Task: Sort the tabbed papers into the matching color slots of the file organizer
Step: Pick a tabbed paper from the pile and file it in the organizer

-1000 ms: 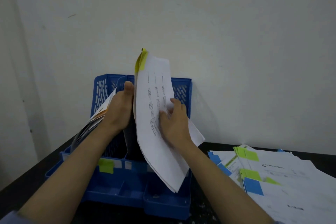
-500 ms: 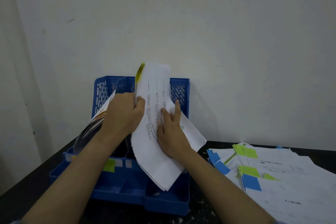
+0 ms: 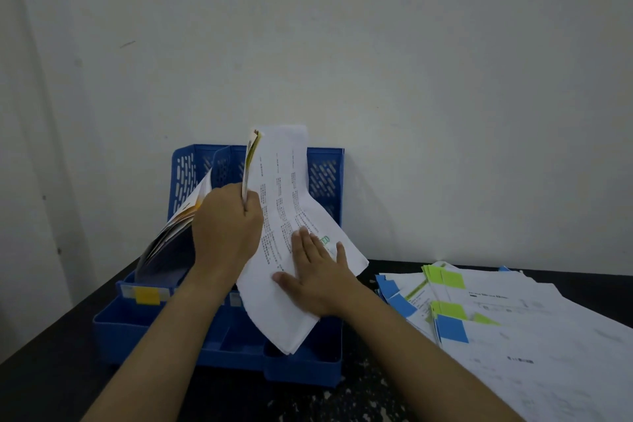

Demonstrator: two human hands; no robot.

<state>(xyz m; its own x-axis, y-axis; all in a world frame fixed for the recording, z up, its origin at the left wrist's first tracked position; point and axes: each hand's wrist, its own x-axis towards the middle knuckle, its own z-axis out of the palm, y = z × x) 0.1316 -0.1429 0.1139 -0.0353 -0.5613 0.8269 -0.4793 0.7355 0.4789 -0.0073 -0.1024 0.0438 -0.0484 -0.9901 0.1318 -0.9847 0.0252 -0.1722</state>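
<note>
A blue file organizer [image 3: 305, 367] stands against the wall, with a yellow label [image 3: 147, 295] on its left slot. A sheaf of white printed papers with yellow tabs [image 3: 279, 181] leans tilted in the organizer, its lower corner over the front tray. My left hand [image 3: 226, 233] grips the sheaf's left edge. My right hand [image 3: 315, 276] lies flat on the sheaf's face, fingers spread and straight. Bent coloured papers [image 3: 178, 226] sit in the left slot behind my left hand.
A spread pile of papers with green tabs [image 3: 445, 279] and blue tabs [image 3: 452, 329] covers the dark table [image 3: 41, 380] at the right. The white wall [image 3: 445, 96] is directly behind the organizer.
The yellow-tabbed sheaf has gone lower into the organizer. My left hand moved from behind the sheaf to gripping its edge. My right hand slid down and flattened on the paper.
</note>
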